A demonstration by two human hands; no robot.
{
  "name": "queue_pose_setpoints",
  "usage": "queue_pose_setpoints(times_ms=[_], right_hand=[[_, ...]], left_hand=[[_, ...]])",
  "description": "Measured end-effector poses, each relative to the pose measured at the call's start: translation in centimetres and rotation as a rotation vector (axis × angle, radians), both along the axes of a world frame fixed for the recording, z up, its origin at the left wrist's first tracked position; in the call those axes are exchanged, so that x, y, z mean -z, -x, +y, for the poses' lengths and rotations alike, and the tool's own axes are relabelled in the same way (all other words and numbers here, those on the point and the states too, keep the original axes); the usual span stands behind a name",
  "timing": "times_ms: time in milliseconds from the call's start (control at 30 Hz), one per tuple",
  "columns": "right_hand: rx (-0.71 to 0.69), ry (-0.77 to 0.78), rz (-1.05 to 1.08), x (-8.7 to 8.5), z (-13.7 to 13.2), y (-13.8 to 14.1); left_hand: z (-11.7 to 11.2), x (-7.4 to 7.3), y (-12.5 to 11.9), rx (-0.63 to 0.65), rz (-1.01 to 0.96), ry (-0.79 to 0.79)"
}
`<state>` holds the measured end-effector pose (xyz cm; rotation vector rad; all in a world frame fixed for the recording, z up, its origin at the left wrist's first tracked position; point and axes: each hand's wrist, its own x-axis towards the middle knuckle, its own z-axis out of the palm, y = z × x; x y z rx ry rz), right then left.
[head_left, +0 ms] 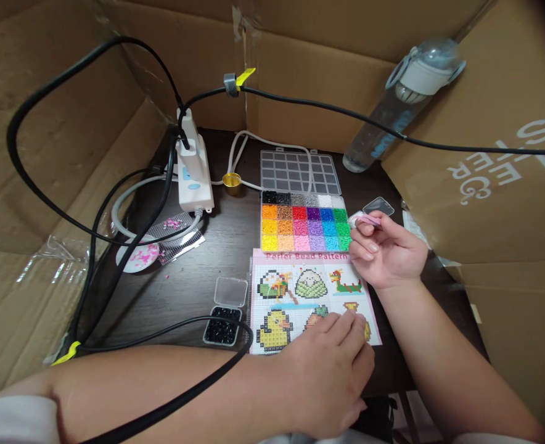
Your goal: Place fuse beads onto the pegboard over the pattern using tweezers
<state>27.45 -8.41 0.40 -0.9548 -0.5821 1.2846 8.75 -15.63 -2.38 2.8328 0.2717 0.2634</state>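
Observation:
My left hand (330, 364) lies across the lower right of a pink-edged bead pattern sheet (375, 330), fingers extended flat over it, covering part of the pictures. Above the sheet's right edge, my right hand (388, 250) pinches a slim pink and white tool (367, 220), whose exact kind is hard to make out. Several coloured beads form partial shapes on the sheet, including a yellow duck (272, 333). Directly behind stands an opened bead box (300, 219), its compartments filled with beads sorted by colour and its clear lid tipped back.
A small clear case of black beads (223, 325) sits left of the sheet. Farther left are a white dish (136, 256) with pink beads and a power strip (195, 182). Black cables (129, 327) loop over my left forearm. A water bottle (393, 117) leans against the cardboard wall (309, 80).

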Motion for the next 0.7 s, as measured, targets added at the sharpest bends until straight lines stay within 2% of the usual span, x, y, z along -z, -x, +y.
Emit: queue_pose_setpoints(times_ms=[167, 367, 500, 567, 633, 700], right_hand=[[0.051, 0.019, -0.115, 0.5, 0.3, 0.4], [0.146, -0.045, -0.320, 1.1, 1.3, 1.5], [0.120, -0.056, -0.604, 0.3, 2.4, 2.7], [0.109, -0.115, -0.786, 0.1, 3.0, 3.5], [0.145, -0.204, -0.907, 0.4, 3.5, 4.3], [0.213, -0.226, -0.948, 1.2, 3.8, 4.9]], left_hand=[[-0.1, 0.1, 0.0, -0.005, 0.007, 0.026], [-0.4, 1.0, 0.1, -0.012, 0.026, 0.036], [-0.3, 1.9, 0.1, -0.005, 0.013, -0.025], [-0.2, 2.2, 0.0, 0.001, -0.013, -0.062], [-0.1, 2.3, 0.0, 0.013, -0.029, -0.085], [0.0, 2.2, 0.0, 0.021, -0.023, -0.089]])
